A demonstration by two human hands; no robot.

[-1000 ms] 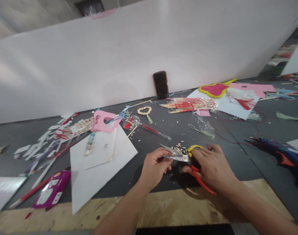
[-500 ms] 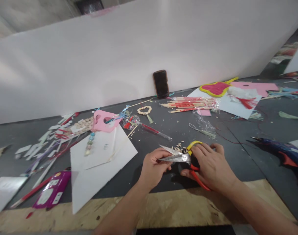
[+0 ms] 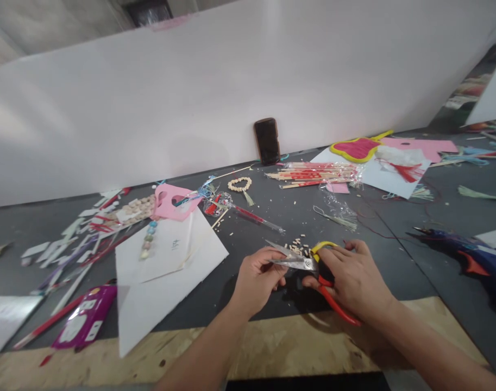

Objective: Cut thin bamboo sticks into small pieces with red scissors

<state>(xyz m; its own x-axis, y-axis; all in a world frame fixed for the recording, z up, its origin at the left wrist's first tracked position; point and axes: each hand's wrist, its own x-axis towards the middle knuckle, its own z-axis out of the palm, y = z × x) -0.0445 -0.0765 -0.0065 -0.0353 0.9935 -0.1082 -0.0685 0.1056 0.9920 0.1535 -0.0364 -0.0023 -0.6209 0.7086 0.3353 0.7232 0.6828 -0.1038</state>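
My right hand (image 3: 352,277) is closed around the yellow and red handles of a pair of scissors (image 3: 305,264), whose blades point left and stand apart. My left hand (image 3: 259,279) is closed in a pinch right at the blades. What its fingertips hold is too small and too hidden to make out. Just behind the blades lies a loose pile of short pale cut pieces (image 3: 299,247) on the dark table. Beyond them a beaded bracelet (image 3: 240,184) with a pale green tassel rests on the tabletop.
A bundle of wrapped sticks (image 3: 316,172) lies near a phone (image 3: 267,141) leaning on the white panel. On the right is a dark blue glue gun (image 3: 471,258). White sheets (image 3: 150,304), pink card (image 3: 176,202) and a purple packet (image 3: 86,316) are on the left.
The scissor blades have come slightly closer together, and the red handle has shifted a little right and down. My left hand has stayed almost in place. The view has shifted slightly.
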